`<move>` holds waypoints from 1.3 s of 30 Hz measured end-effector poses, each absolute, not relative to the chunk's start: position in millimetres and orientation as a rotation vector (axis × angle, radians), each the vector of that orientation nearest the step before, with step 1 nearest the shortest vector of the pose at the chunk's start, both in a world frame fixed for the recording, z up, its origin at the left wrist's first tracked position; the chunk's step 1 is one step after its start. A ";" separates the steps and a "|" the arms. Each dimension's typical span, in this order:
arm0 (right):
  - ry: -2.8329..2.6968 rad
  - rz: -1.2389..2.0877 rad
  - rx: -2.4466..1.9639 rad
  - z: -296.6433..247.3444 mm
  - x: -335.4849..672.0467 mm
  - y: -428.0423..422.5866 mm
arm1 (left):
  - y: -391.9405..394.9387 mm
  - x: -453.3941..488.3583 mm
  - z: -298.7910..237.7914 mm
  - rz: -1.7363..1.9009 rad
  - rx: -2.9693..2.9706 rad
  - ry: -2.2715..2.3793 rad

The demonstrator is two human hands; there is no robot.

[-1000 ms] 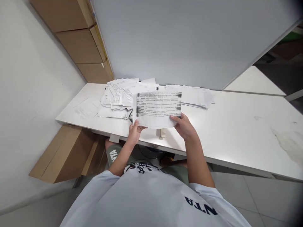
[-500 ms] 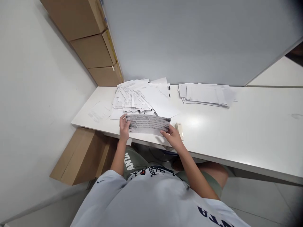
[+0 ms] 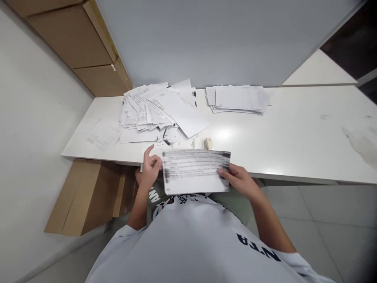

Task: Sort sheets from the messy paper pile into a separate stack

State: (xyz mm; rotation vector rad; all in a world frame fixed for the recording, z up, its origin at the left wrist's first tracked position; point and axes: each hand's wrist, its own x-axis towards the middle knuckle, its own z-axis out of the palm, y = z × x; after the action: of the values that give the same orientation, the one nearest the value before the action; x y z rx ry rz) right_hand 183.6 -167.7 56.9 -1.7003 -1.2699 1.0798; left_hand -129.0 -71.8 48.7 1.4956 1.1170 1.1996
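- Our left hand (image 3: 150, 167) is open, with the fingers spread and curled loosely; it sits at the sheet's left edge, and the blur there hides whether it touches the paper.
- Our right hand (image 3: 238, 179) pinches the lower right edge of a printed sheet (image 3: 196, 172) between thumb and fingers.
- The sheet, its print blurred, is held flat between our hands, over the front edge of the white table (image 3: 297, 137) and above our shirt (image 3: 191, 239).
- Ahead of our left hand, a loose pile of papers (image 3: 156, 114) spreads close to the table's front edge, leaving only a narrow strip of bare tabletop.
- Farther left of that hand, a single sheet (image 3: 103, 133) lies apart from the pile, near the table's left end.
- Ahead of our right hand are a small cream object (image 3: 208, 144), just beyond the sheet, and a neater paper stack (image 3: 235, 98) against the grey partition (image 3: 206, 39).
- To the right of our right hand, the tabletop offers wide open room, marked only by a pale stain (image 3: 362, 145).
- Below our left hand, a cardboard box (image 3: 88, 196) leans under the table's edge.
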 end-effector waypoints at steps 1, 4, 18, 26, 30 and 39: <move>-1.203 1.133 -1.754 53.7 197.8 -181.6 | -79.7 -121.4 48.0 1.081 1.513 1.119; -0.955 1.280 -1.820 37.3 235.0 -213.0 | -96.8 -87.6 41.5 0.836 1.649 1.152; -0.604 1.372 -1.707 17.4 300.6 -218.8 | -19.0 80.5 45.5 0.577 2.273 0.991; -0.639 1.453 -1.667 23.2 305.6 -202.1 | -6.7 107.8 35.9 0.395 2.248 1.052; -0.594 1.468 -1.649 20.2 307.4 -202.0 | -10.9 104.3 33.4 0.437 2.279 1.003; -0.507 1.509 -1.670 0.9 318.6 -207.3 | -20.2 106.3 18.4 0.581 2.302 0.950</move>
State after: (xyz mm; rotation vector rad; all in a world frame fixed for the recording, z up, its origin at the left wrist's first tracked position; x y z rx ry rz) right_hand 318.6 -207.3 0.9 -1.6705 -0.5068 1.5086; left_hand 106.3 -20.2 18.4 2.3021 0.9495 0.5815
